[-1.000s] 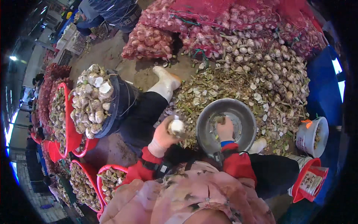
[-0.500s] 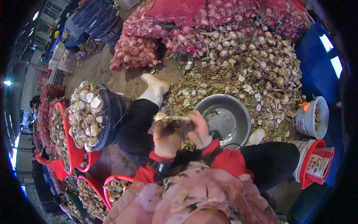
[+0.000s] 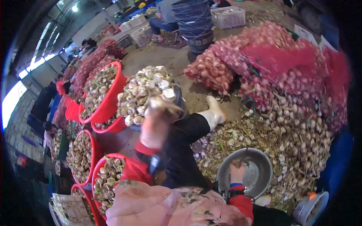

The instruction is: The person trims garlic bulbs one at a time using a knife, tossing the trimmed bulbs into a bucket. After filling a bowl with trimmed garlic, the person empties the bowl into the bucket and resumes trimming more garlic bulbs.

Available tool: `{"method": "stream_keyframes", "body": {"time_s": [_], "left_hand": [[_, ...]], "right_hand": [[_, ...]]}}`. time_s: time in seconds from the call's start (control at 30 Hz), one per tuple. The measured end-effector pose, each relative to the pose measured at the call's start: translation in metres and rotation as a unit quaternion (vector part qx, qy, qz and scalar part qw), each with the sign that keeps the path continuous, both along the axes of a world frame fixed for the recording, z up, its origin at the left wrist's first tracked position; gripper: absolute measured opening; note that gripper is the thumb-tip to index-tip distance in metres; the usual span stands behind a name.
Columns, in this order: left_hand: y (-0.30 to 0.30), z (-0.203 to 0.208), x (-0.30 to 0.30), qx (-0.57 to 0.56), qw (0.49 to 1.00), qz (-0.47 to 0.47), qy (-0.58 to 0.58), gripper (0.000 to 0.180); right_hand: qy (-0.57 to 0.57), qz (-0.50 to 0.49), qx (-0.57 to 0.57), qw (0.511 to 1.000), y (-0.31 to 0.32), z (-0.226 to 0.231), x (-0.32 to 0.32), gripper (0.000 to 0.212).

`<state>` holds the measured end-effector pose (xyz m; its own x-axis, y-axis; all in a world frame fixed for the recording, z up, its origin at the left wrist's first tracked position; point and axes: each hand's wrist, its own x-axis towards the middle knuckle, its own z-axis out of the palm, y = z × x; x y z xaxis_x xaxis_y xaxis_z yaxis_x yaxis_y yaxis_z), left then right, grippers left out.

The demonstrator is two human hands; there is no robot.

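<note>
My left hand point(image 3: 154, 130) is smeared by motion beside a dark bucket point(image 3: 178, 98) heaped with garlic bulbs point(image 3: 145, 88). A pale blurred shape at its fingers may be a garlic bulb; whether they grip it is unclear. Down inside a grey metal basin point(image 3: 265, 169), my right hand point(image 3: 237, 174) has its fingers curled, and what they hold, if anything, is hidden. The basin stands between my legs, beside a litter of garlic trimmings point(image 3: 226, 141). Whole garlic with stems point(image 3: 301, 132) lies piled beyond it on the right.
Red tubs point(image 3: 120, 81) of garlic line my left side. Red mesh sacks point(image 3: 211, 71) full of bulbs are stacked ahead. A white bucket point(image 3: 301, 211) stands at lower right. Another person point(image 3: 166, 17) sits at the back near a dark wrapped barrel point(image 3: 194, 28).
The view has swung left. My hands, earlier together around a stemmed garlic bulb, have parted: the left went to the heaped bucket, the right into the basin.
</note>
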<state>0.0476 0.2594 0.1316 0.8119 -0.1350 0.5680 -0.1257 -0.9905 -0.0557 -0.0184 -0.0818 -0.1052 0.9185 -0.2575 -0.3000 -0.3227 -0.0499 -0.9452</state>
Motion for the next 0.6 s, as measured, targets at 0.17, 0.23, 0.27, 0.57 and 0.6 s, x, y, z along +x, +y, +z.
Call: {"method": "stream_keyframes", "body": {"time_s": [0.17, 0.23, 0.27, 0.57, 0.6], "left_hand": [[0.116, 0.104, 0.060, -0.307, 0.937, 0.085, -0.143, 0.058], [0.147, 0.112, 0.086, -0.177, 0.971, 0.147, -0.059, 0.067], [0.144, 0.120, 0.093, -0.120, 0.970, 0.211, 0.018, 0.065], [0.136, 0.116, 0.165, 0.055, 0.919, 0.238, 0.310, 0.058], [0.128, 0.113, 0.167, 0.045, 0.955, 0.200, 0.215, 0.057]], "right_hand": [[-0.041, 0.020, -0.014, 0.999, 0.002, -0.017, 0.003, 0.015], [-0.051, -0.008, 0.048, 0.998, 0.002, -0.020, 0.001, 0.014], [-0.011, -0.002, 0.083, 0.996, -0.002, -0.020, 0.003, 0.017], [0.005, -0.062, 0.031, 0.998, -0.028, -0.030, -0.006, 0.019], [-0.030, -0.086, 0.031, 0.995, -0.030, -0.040, -0.004, 0.019]]}}
